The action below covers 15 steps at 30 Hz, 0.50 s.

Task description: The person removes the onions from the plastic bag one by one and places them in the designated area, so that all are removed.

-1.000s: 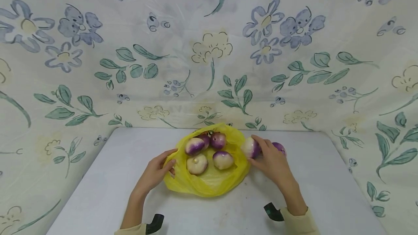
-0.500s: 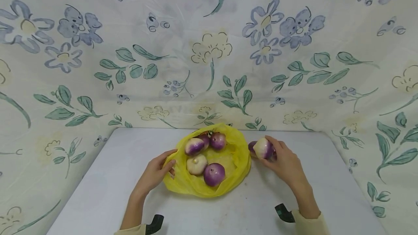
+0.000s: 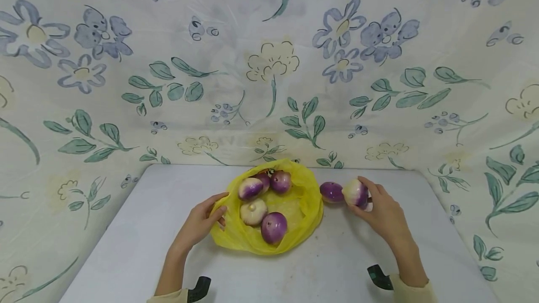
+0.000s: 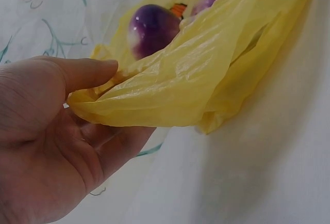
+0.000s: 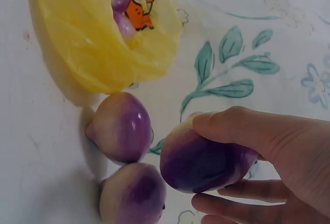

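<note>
A yellow plastic bag [image 3: 269,246] lies with its mouth wide. My left hand [image 3: 201,222] holds its left rim, thumb [image 4: 93,73] above the plastic and fingers underneath. Inside are several purple-and-white turnips, including a purple-topped turnip [image 3: 273,228] near the front and a pale turnip [image 3: 254,212] behind it. To the right of the bag, my right hand [image 3: 381,207] grips another turnip [image 5: 206,159] between thumb and fingers. Two more sit on the table beside it in the right wrist view: one turnip [image 5: 124,128] close to the bag, another turnip [image 5: 135,195] touching it.
The white table [image 3: 286,279] has a back edge against a flower-printed cloth [image 3: 269,106]. An orange cartoon print [image 5: 142,7] shows at the bag's mouth. A black strap end [image 3: 380,277] sticks out beside the right sleeve [image 3: 414,291].
My right hand has moved right from the bag's edge with a turnip, uncovering another on the table. Inside the bag, one turnip has rolled forward and turned purple side up. The left hand stays put.
</note>
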Available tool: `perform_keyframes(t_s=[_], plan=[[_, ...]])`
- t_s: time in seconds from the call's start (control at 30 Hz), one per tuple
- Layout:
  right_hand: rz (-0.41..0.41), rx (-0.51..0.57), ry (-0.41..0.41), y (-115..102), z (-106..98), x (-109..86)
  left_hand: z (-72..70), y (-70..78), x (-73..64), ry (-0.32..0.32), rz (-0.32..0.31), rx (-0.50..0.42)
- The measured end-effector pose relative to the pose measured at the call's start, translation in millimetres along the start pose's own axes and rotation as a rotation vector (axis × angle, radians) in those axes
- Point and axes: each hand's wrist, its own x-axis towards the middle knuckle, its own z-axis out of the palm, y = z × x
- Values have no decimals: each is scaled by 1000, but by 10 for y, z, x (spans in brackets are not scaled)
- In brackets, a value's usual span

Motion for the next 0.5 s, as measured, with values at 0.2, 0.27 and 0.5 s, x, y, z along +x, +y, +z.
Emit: perform_keyframes(t_s=[0.2,0.27,0.5], plan=[[9,4,-6,106,-24,-5,1,-2,-3,1,-5,2],[10,6,6,148,-35,-4,0,-4,-3,2,0,5],[39,19,16,258,-83,-11,-5,-4,-7,3,1,14]])
